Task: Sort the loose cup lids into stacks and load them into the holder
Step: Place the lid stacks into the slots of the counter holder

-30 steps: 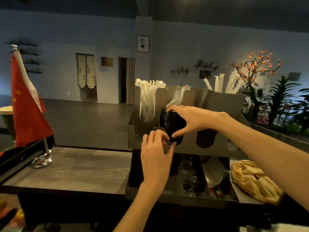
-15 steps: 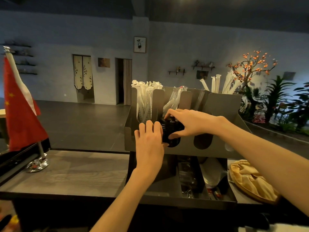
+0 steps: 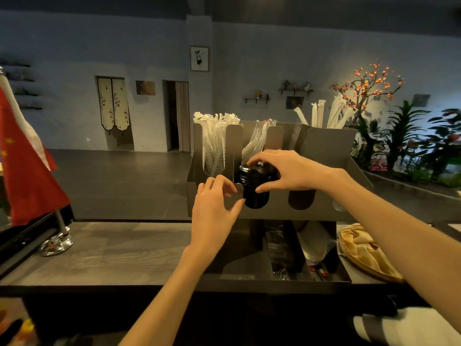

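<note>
So the stack of black lids is sitting in the second slot from the left of the grey holder, showing through the rounded cutout in the front wall. The right hand is curled over the top of the stack, fingers arched across it and thumb tucked against its right side, so it's grasping the lids. The left hand is at the holder's front wall just left of that cutout, with its fingers bent over the wall's edge and its thumb lying on the front face beside the lids; looks like it's gripping the holder, not the lids. Behind, the holder's back slots are stuffed with wrapped straws. The holder sits on a dark stand on the wooden counter. A red flag on a shiny base is off to the left, and a yellowish cloth lies to the right of the stand.
</note>
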`<state>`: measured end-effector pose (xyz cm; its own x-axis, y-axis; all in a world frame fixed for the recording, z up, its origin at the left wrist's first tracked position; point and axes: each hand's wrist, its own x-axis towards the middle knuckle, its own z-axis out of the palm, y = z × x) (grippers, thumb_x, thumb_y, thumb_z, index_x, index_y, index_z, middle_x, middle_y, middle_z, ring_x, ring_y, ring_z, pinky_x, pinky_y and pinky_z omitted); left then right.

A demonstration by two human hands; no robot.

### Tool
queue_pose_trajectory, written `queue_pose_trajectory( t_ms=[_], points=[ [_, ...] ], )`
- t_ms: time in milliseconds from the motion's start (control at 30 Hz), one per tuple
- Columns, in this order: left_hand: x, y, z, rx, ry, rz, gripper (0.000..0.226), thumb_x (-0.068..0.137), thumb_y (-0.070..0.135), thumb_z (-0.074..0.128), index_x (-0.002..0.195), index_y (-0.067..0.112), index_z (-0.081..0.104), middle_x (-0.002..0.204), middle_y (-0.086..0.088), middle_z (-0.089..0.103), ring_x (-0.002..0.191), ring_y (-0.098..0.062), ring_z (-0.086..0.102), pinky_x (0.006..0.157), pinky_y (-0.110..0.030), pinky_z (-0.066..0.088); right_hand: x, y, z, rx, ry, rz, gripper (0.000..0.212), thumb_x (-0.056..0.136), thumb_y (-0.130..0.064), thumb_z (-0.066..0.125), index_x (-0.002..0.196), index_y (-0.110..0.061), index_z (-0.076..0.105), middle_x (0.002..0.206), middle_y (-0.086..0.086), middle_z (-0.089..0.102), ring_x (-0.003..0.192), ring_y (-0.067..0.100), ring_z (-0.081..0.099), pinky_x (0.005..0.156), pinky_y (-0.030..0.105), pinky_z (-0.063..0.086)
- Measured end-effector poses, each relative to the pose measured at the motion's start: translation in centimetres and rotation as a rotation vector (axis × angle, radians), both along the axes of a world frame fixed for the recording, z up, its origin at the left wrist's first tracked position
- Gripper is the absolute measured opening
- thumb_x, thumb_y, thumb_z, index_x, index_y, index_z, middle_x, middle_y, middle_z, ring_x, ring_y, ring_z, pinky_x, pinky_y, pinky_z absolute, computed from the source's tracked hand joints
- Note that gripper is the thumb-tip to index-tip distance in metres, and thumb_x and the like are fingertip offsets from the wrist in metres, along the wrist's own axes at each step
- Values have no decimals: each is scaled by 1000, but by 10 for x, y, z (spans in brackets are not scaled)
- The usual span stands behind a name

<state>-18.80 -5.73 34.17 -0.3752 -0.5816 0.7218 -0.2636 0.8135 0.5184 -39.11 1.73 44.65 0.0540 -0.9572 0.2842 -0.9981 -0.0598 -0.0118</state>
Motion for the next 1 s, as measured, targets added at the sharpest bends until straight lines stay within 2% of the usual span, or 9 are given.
queue_pose_trajectory(
  t_ms=[133,233,333,467,567,700,800,933,1000],
  points=[
    [12,9,-6,136,-5,-136,25,87,27,78,106,24,61,99,11,62,85,-5,58,77,-26,53,18,27,-12,-238,-148,26,55,91,-43,75,140,-26,56,137,-9,57,125,6,53,109,29,46],
    [23,17,-17,276,-51,-239,26,87,27,79,106,24,61,95,11,65,81,-4,62,70,-17,51,46,58,-36,-411,-286,29,44,93,-33,75,133,-22,62,129,-9,62,115,2,59,96,10,45],
    [34,24,-44,374,-117,-306,23,86,31,80,100,26,63,87,11,68,75,-3,64,66,-15,52,68,89,-79,-424,-487,-9,34,94,-28,75,126,-23,66,120,-12,68,110,5,65,87,13,52],
    [47,33,-105,536,-321,-348,21,85,29,81,99,25,66,90,9,71,80,-5,68,71,-22,57,80,117,-163,-229,-685,-129,23,94,-24,74,117,-24,71,108,-12,72,99,5,69,79,19,56],
    [54,37,-167,703,-488,-328,24,82,30,84,97,21,68,90,6,73,82,-5,69,76,-27,60,83,133,-238,-14,-803,-283,20,94,-23,75,113,-29,71,104,-13,73,94,2,71,82,27,61],
    [60,47,-253,980,-631,-235,30,84,35,82,102,17,67,87,4,72,83,-9,69,77,-28,58,102,145,-335,221,-915,-487,33,96,-30,72,127,-22,64,121,-7,69,104,11,71,92,35,60],
    [61,64,-302,1285,-565,-192,27,90,30,77,91,9,60,76,5,67,72,-5,64,77,-27,58,124,143,-396,331,-905,-632,61,102,-42,59,154,-16,39,147,4,55,126,25,61,100,38,53],
    [66,90,-340,1591,-461,-114,55,85,46,78,122,13,56,127,-8,56,118,-28,58,90,-45,58,142,138,-447,400,-1000,-772,78,105,-58,40,164,-13,16,163,15,36,149,32,38,119,45,36],
    [66,99,-353,1671,-387,-104,65,84,47,79,132,11,52,130,-8,56,119,-29,56,92,-46,56,147,136,-461,420,-1127,-888,87,102,-65,39,164,-10,15,169,13,25,155,31,27,124,43,27]
  ],
)
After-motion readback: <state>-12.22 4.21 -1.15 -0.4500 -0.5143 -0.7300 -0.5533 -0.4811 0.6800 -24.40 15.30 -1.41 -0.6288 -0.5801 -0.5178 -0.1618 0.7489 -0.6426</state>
